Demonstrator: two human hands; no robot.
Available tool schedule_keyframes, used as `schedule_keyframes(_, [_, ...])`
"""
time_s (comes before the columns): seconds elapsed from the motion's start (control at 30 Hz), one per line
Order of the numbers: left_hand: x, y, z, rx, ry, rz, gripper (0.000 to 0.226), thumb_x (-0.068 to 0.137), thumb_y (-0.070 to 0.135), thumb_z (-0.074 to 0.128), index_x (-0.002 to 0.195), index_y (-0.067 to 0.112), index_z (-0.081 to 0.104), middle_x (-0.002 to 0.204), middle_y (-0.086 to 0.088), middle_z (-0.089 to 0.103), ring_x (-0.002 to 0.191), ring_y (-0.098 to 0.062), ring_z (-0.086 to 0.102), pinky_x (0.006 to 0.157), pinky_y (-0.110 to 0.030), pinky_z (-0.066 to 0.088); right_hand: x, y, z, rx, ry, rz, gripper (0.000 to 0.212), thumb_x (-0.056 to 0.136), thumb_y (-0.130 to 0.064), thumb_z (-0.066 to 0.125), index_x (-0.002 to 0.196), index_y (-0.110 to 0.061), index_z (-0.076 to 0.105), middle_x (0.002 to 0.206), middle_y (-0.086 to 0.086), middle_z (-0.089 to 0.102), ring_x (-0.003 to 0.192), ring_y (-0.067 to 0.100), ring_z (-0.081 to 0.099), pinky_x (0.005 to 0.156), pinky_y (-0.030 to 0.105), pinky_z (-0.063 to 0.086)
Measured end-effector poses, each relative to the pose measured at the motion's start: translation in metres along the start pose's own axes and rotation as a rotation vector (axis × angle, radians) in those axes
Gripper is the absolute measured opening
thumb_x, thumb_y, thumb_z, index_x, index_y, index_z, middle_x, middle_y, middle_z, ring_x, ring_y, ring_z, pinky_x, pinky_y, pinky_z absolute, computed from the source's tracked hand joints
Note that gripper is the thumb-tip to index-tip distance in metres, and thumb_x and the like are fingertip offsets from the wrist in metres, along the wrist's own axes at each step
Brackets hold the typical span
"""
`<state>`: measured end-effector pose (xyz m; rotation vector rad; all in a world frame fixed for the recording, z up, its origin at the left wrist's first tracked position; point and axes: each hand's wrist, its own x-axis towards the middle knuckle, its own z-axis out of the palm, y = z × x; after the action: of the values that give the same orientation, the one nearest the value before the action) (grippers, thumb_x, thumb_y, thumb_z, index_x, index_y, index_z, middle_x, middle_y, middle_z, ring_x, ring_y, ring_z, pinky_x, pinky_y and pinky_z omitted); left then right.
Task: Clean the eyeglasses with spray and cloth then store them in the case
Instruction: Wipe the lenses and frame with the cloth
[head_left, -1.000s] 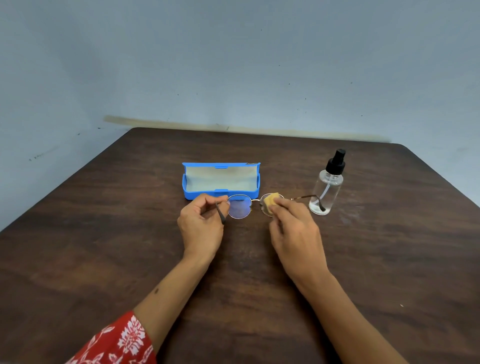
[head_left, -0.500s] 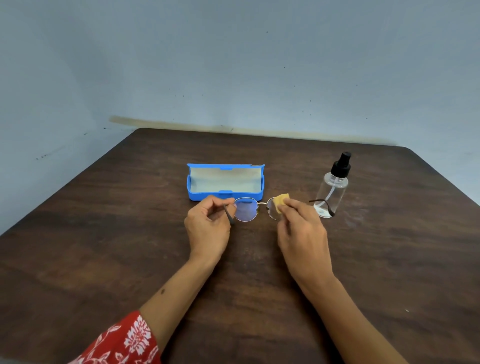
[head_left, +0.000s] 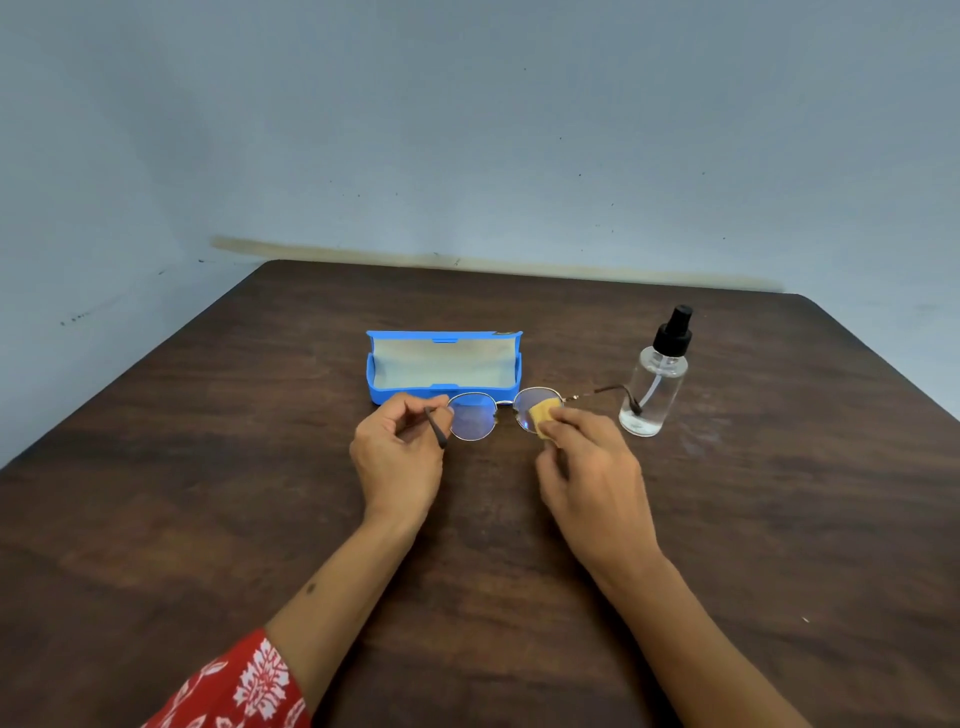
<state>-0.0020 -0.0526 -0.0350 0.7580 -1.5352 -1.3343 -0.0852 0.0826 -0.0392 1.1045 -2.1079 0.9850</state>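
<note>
Cloth (head_left: 548, 413) apparently lower on eyeglasses (head_left: 472, 415).

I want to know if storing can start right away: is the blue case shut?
No: the blue case stands open behind the eyeglasses, its lid raised and its pale lining showing.

We record a dark brown wooden table (head_left: 218, 519) with a worn, streaked grain and a rounded far right corner, set against a pale blue wall (head_left: 467, 130). Standing directly on it we find a blue eyeglass case (head_left: 441, 392), lid raised and pale lining exposed, at centre. To its right, apart from it, stands a clear spray bottle (head_left: 655, 384) with a black pump top, upright.
</note>
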Motion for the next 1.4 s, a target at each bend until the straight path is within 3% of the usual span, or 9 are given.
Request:
schedule_keyframes(0.1, [-0.001,0.0,0.002,0.005,-0.011,0.013,0.001,0.078,0.003,0.071,0.079,0.003,0.07,0.081,-0.005,0.073,0.073,-0.011,0.069,0.08,-0.046,0.057,0.001,0.005,-0.004,-0.016,0.028,0.07,0.027,0.069,0.007,0.067,0.094,0.001,0.071,0.098,0.012,0.069,0.084,0.032,0.065,0.073,0.029,0.051])
schedule_keyframes(0.3, [0.002,-0.003,0.0,-0.019,-0.004,-0.001,0.002,0.077,0.005,0.071,0.078,0.004,0.07,0.081,-0.008,0.073,0.077,-0.018,0.07,0.081,-0.049,0.057,0.0,-0.002,0.003,-0.054,-0.02,-0.091,0.025,0.069,0.002,0.064,0.093,0.002,0.072,0.095,0.012,0.067,0.08,0.029,0.066,0.07,0.028,0.05])
schedule_keyframes(0.43, [0.001,-0.003,0.0,-0.016,0.004,0.002,0.006,0.077,0.004,0.071,0.077,-0.001,0.068,0.08,-0.008,0.073,0.072,-0.012,0.067,0.078,-0.049,0.057,0.001,0.005,-0.002,-0.081,0.038,0.031,0.032,0.063,0.013,0.073,0.093,0.004,0.071,0.096,0.014,0.068,0.08,0.032,0.066,0.071,0.026,0.046])
schedule_keyframes(0.6, [0.0,-0.003,0.0,-0.021,0.004,-0.011,0.003,0.077,0.005,0.072,0.076,0.003,0.069,0.079,-0.006,0.073,0.073,-0.016,0.069,0.079,-0.049,0.057,-0.004,-0.003,0.003,-0.073,-0.011,-0.096,0.025,0.069,-0.001,0.062,0.092,0.002,0.072,0.095,0.012,0.068,0.079,0.029,0.066,0.067,0.027,0.049])
schedule_keyframes(0.77, [0.0,-0.002,-0.001,-0.006,0.009,-0.003,0.003,0.076,0.007,0.071,0.073,0.008,0.069,0.073,-0.005,0.072,0.069,-0.017,0.065,0.076,-0.052,0.056,0.0,0.007,-0.001,-0.078,0.034,0.026,0.029,0.066,0.011,0.07,0.094,0.003,0.071,0.096,0.014,0.068,0.081,0.033,0.065,0.068,0.028,0.05])
schedule_keyframes(0.97, [0.0,-0.002,-0.002,0.025,-0.004,-0.012,0.003,0.076,0.006,0.073,0.075,0.006,0.07,0.077,-0.005,0.073,0.074,-0.016,0.069,0.078,-0.048,0.057,-0.003,-0.003,0.002,-0.069,-0.042,-0.103,0.026,0.069,-0.002,0.061,0.093,0.002,0.072,0.096,0.012,0.068,0.08,0.03,0.066,0.063,0.031,0.054])
schedule_keyframes(1.13, [0.002,0.0,-0.003,0.016,0.019,-0.035,0.005,0.074,0.008,0.072,0.072,0.006,0.068,0.07,-0.003,0.071,0.068,-0.015,0.064,0.075,-0.049,0.057,0.0,0.009,-0.006,-0.046,0.015,0.109,0.025,0.068,0.01,0.069,0.092,0.001,0.071,0.098,0.011,0.069,0.086,0.032,0.065,0.067,0.033,0.054])
schedule_keyframes(1.3, [0.009,-0.003,-0.005,-0.006,0.034,-0.08,0.017,0.068,0.018,0.07,0.068,0.002,0.062,0.067,-0.012,0.069,0.066,-0.022,0.062,0.075,-0.053,0.056,0.0,0.02,-0.007,0.12,0.056,0.295,0.027,0.078,0.01,0.06,0.095,-0.006,0.073,0.104,0.007,0.068,0.093,0.026,0.065,0.08,0.037,0.054])
schedule_keyframes(1.4, [0.008,0.0,-0.005,-0.029,-0.003,-0.129,0.012,0.069,0.017,0.071,0.066,0.008,0.064,0.063,-0.006,0.07,0.07,-0.028,0.068,0.078,-0.052,0.057,0.005,0.022,-0.008,0.284,0.088,0.403,0.02,0.083,0.0,0.065,0.097,-0.01,0.074,0.106,0.002,0.068,0.091,0.016,0.067,0.081,0.021,0.052])
